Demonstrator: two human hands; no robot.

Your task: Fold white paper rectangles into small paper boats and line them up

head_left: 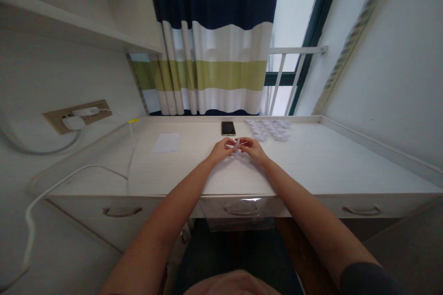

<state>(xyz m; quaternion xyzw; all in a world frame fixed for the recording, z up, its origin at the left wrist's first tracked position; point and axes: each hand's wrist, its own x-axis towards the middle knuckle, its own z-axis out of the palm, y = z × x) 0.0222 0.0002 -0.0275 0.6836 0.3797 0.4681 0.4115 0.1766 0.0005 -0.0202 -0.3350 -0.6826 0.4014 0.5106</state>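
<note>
Over the middle of the desk, a small folded piece of white paper [237, 146] is pinched between my two hands. My left hand [222, 149] grips its left side with closed fingers. On the other side, my right hand [251, 148] holds the paper with thumb and fingertips. The exact shape of the fold is too small to make out. Just beyond my hands lies a dark phone [228, 128]. Several folded white paper pieces [269, 129] sit in rows at the back, right of the phone. A stack of flat white paper [166, 143] rests to the left.
The pale desk [328, 161] has a raised rim along the back and drawers in front. A clear plastic sheet [242, 221] hangs over the middle drawer. White cables run at the left from a wall socket [78, 115]. A striped curtain [221, 41] hangs behind.
</note>
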